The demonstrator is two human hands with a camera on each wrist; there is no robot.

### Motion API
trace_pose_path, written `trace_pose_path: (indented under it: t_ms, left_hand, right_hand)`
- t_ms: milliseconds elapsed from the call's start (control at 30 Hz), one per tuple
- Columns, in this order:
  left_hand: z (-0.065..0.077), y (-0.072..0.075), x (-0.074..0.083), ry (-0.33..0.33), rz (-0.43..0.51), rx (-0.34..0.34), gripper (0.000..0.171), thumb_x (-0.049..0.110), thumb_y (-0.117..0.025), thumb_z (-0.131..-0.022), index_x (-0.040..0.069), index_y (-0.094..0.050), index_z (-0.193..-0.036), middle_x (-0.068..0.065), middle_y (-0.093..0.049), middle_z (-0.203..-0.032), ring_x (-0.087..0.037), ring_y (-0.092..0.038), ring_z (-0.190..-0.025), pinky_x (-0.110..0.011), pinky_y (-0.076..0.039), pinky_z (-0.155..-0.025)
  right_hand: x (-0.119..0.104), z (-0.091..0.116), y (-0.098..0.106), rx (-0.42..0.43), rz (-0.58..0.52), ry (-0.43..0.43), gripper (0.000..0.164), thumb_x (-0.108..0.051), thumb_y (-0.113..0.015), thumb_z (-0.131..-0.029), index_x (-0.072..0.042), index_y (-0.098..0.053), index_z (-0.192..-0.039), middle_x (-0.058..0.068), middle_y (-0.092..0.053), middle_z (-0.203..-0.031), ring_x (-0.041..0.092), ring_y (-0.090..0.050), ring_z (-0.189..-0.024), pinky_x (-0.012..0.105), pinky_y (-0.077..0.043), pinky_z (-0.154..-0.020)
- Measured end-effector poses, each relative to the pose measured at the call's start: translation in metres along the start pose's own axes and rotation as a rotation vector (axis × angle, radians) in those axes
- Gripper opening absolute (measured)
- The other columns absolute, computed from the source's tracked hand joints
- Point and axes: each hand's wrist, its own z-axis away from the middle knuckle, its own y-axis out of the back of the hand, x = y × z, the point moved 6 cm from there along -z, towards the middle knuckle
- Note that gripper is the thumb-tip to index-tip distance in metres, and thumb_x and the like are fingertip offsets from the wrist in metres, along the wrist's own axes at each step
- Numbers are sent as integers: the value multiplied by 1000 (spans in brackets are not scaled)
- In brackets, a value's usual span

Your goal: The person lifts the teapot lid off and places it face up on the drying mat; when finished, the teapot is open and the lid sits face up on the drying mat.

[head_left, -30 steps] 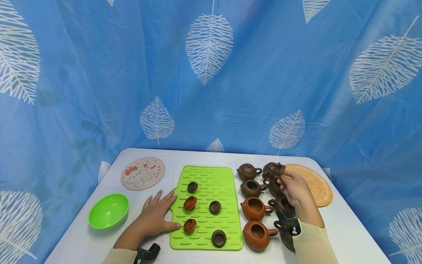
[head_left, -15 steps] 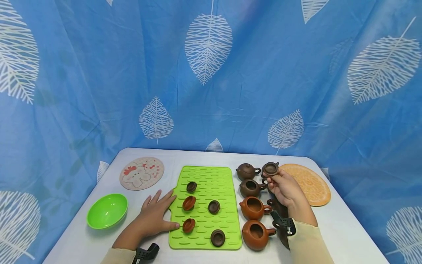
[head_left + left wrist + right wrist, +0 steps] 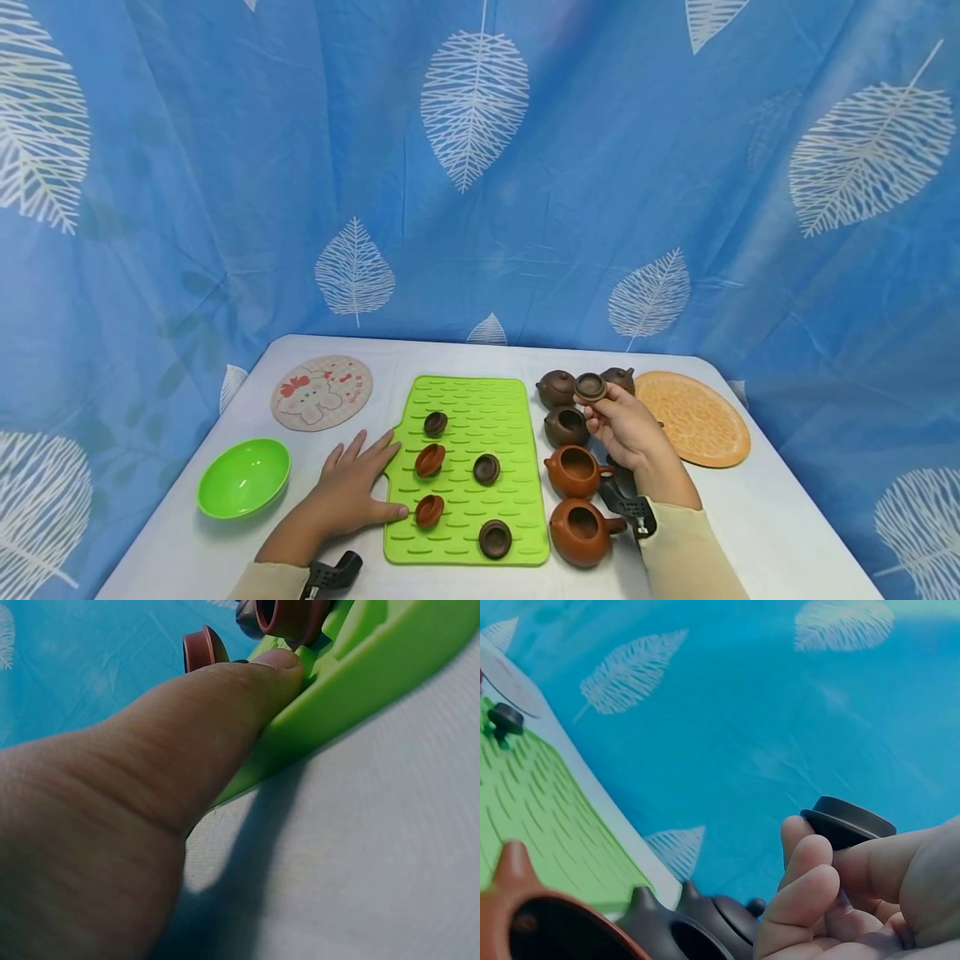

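My right hand pinches a dark brown teapot lid between thumb and fingers, its hollow underside facing up, above the teapots. In the right wrist view the same lid shows at the fingertips. My left hand lies with spread fingers at the left edge of the green mat; its thumb reaches onto the mat beside a reddish lid. Another reddish lid and several dark lids, one a dark brown lid, lie upside down on the mat.
Lidless teapots, such as an orange-brown teapot and a dark teapot, stand right of the mat. A lidded dark teapot is behind them. An orange round mat, a green bowl and a rabbit-print coaster flank them.
My right hand has carried the dark lid leftward from the right column of teapots, and the lid has turned so its underside faces up. My left hand stays in place.
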Motion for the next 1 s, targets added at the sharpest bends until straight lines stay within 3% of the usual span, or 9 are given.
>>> trace_pose_path:
  t_ms: [267,467,700,1000]
  left_hand:
    - [1,1,1,-6,2,2,112,76,-81,-70,19,-47,-159,-1,-30,-173,-47,-12,-160,-71,-4,-124]
    - [2,2,1,-10,7,4,111,75,-82,-70,19,-47,-159,-1,-30,-173,-47,-12,-160,-70,-4,-124]
    - [1,1,0,-12,9,8,112,77,-81,-70,19,-47,-159,-1,-30,-173,-47,-12,-160,-70,-4,-124]
    - [2,1,0,-9,7,5,112,77,-81,-70,20,-46,-160,-1,-29,-173,-47,-11,-160,-69,-3,-125]
  right_hand:
    - [-5,-7,-25,-88,90,-13,27,-15,-44,-114,-8,-48,-139,5,-62,-117,7,-56,-84,16,-50,-69]
    - [-4,-19,-45,-148,128,-39,26,-12,-44,-113,-6,-48,-139,8,-63,-116,9,-56,-84,18,-51,-68]
    - [10,-35,-75,-219,205,-91,25,-14,-48,-113,-4,-51,-136,11,-63,-117,6,-56,-77,18,-51,-65]
    - [37,-49,-102,-208,310,-148,22,-9,-53,-109,-5,-58,-131,18,-70,-118,9,-58,-74,20,-50,-61]
